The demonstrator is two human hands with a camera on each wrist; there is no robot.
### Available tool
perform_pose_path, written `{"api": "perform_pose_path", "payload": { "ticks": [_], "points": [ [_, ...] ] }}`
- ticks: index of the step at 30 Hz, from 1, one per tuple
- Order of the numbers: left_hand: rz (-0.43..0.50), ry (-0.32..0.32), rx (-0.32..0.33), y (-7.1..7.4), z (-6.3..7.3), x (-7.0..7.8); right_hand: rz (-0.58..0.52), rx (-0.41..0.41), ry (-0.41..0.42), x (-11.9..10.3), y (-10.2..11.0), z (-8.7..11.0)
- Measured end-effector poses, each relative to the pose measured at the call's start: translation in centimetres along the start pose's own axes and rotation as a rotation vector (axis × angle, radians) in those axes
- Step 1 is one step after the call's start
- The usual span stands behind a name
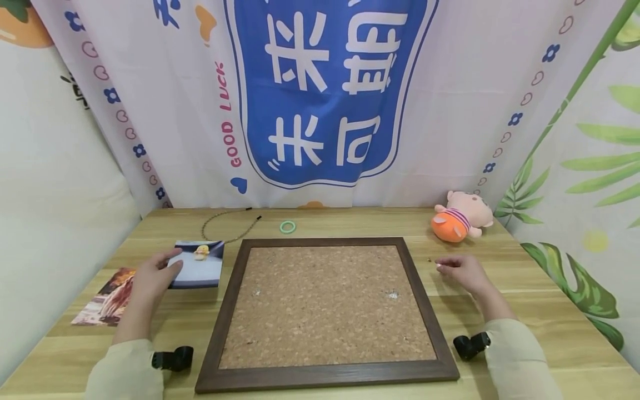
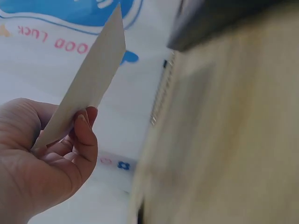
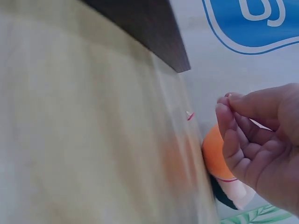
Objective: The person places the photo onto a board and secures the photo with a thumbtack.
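A person works at a wood-grained table [image 1: 360, 222], the left hand [image 1: 152, 275] and right hand [image 1: 462, 272] on either side of a cork board [image 1: 330, 311] with a dark brown frame [image 1: 327, 376]. The left grip pinches a picture card [image 1: 196, 276] between thumb and fingers; it is held in the air left of the frame, its face bearing a small yellow figure on a dark band above a pale area, its back plain in the left wrist view. The card's right edge is near the frame's left side, with a narrow strip of table between them. The right grip is pinched at the fingertips around something tiny and pale [image 1: 439, 265] — too small to identify — just beyond the frame's right side. Near those fingertips, a small gold-coloured bit [image 1: 428, 260] lies on the table. All four frame edges show, and the cork has a few pale flecks. A second picture [image 1: 107, 303] lies beside the left forearm, partly covered by it. Along the far side are a thin cord [image 1: 203, 226] with black tips, a green ring [image 1: 287, 231] and, at right, a plush toy [image 1: 457, 219] in orange and pink. Printed cloth [image 1: 190, 111] hangs behind — a blue panel with white characters, hearts and flowers — with green leaves at right.
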State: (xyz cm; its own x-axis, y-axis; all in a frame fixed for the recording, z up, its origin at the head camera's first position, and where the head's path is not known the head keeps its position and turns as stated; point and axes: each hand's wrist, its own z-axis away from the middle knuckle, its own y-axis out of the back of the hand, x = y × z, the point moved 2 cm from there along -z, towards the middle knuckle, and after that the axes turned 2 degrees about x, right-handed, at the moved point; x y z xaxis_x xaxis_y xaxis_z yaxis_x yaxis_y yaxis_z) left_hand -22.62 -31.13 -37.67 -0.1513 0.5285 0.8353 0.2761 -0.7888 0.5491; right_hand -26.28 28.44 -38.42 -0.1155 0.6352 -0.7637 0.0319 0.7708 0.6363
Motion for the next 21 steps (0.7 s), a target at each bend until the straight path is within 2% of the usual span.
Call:
{"api": "perform_pose_path", "payload": {
  "ticks": [4, 6, 9, 11, 16, 21],
  "points": [
    [0.065, 0.019, -0.012, -0.7, -0.7, 1.4, -0.002, 0.003, 0.035, -0.7, 0.1, -0.5],
    [0.106, 0.008, -0.026, -1.2, -0.5, 2.8, 0.000, 0.016, 0.059, -1.2, 0.1, -0.9],
    [0.156, -0.036, -0.051, -2.4, 0.1, 5.1, -0.028, 0.034, 0.092, -2.2, -0.1, -1.4],
    [0.187, -0.074, -0.094, -3.2, 0.3, 6.3, -0.054, 0.042, 0.112, -2.7, -0.1, -1.6],
    [0.195, -0.118, -0.188, -5.3, 0.4, 8.1, -0.096, 0.049, 0.171, -4.4, 0.2, -2.5],
    [0.234, -0.142, -0.237, -7.8, 0.2, 9.6, -0.073, 0.020, 0.182, -6.3, 0.7, -3.3]
  ]
}}
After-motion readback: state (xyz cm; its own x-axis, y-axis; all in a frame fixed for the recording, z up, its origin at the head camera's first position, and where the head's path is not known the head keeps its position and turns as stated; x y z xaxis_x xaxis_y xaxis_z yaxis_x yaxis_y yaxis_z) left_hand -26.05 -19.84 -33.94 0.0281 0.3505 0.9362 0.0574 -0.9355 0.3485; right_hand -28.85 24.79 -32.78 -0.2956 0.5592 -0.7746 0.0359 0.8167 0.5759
